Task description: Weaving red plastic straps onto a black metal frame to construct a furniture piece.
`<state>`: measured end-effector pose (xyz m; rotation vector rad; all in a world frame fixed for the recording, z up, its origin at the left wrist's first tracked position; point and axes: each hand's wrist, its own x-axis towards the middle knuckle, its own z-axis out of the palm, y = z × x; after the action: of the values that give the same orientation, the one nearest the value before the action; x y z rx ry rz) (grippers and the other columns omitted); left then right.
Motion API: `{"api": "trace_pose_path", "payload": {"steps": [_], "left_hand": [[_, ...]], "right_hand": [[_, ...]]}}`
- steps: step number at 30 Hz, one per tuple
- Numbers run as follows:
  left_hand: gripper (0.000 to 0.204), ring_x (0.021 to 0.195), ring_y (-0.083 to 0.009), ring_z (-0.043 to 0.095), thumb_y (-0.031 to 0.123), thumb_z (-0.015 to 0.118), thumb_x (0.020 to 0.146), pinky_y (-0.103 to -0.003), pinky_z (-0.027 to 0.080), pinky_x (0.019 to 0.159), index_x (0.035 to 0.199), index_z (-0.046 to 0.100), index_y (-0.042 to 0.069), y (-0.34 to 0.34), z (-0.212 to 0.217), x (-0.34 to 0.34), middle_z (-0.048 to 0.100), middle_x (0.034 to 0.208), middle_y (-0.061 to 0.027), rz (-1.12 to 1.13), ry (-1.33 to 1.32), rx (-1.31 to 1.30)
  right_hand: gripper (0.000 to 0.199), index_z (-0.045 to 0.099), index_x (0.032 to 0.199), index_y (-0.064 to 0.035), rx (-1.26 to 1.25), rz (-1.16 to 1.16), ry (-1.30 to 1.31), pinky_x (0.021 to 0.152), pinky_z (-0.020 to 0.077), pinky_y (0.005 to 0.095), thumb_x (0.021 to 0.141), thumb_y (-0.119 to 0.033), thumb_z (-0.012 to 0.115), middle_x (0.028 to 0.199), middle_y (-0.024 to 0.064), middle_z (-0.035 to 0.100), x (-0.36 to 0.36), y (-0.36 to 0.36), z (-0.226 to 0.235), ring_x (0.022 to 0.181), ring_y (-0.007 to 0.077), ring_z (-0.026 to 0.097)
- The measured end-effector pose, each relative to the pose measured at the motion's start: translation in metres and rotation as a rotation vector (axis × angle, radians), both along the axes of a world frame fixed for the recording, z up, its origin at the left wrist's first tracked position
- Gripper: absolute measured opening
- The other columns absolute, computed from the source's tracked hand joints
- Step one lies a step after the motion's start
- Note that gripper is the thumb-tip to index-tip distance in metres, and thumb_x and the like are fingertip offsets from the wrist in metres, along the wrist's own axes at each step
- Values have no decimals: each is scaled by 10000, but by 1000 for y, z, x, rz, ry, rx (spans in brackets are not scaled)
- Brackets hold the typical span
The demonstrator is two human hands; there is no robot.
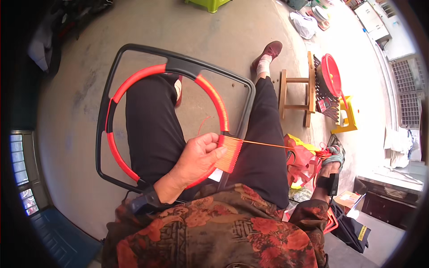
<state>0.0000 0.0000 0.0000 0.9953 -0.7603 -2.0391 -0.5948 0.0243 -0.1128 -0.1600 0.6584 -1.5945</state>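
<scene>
Across my lap lies a black rounded-rectangular frame (171, 53) with an inner ring (213, 96) wrapped in stretches of red-orange cord. My left hand (201, 156) is closed on the ring's right side, thumb on a wide, tightly wound cord section (232, 156). From that section a taut orange cord (268, 144) runs right to my right hand (333, 161), held out to the side. Striped grey-green cloth covers that hand's fingers, which appear closed around the red cord. A loose cord end (203, 124) curls up by my left hand.
At my right are a red and yellow bag (300, 161), a wooden stool (297, 94), a red basket (330, 75) and a yellow stool (347, 117). A green stool (209, 4) stands ahead. A blue seat (62, 236) is at the lower left.
</scene>
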Motion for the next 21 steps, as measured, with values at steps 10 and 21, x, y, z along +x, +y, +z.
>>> {"api": "trace_pose_path", "payload": {"steps": [10,21], "left_hand": [[205,860,-149,663,108,511,989,-262,541,778,1151,527,-17,-8,8,-4,644,1048,-85,272,25,140],[129,839,-100,623,11,548,949,-244,522,757,1075,560,-14,-11,-4,0,642,955,-63,272,-255,-22]], "right_hand": [[190,630,1019,-18,92,668,922,820,520,305,834,-50,603,930,74,652,275,-48,119,879,155,642],[842,307,1442,-79,-320,626,1237,811,534,331,736,-76,767,1175,164,596,420,-71,80,972,223,645]]}}
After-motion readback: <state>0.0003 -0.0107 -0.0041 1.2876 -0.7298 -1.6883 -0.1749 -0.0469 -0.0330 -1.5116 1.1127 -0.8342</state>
